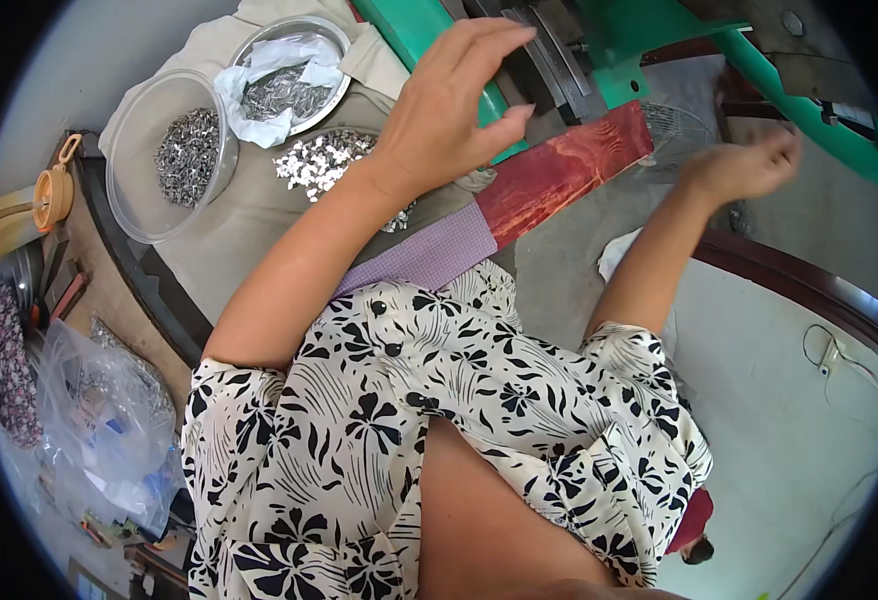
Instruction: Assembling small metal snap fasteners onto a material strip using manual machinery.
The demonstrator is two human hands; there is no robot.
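My left hand reaches over the near side of a green machine. Its fingers and thumb are apart beside a dark metal block, with nothing visible between them. Further right, my right hand is raised below the machine's curved green arm. Its fingers look curled but are blurred by motion, and no held thing can be made out. Between my forearms a reddish wooden board slopes up toward the machine, with a purple textured pad at its near end.
On a cloth-covered surface at left stand a clear plastic tub of small metal parts and a metal bowl lined with plastic. Shiny flat pieces lie beside my left forearm. Plastic bags sit lower left. A cable hangs at right.
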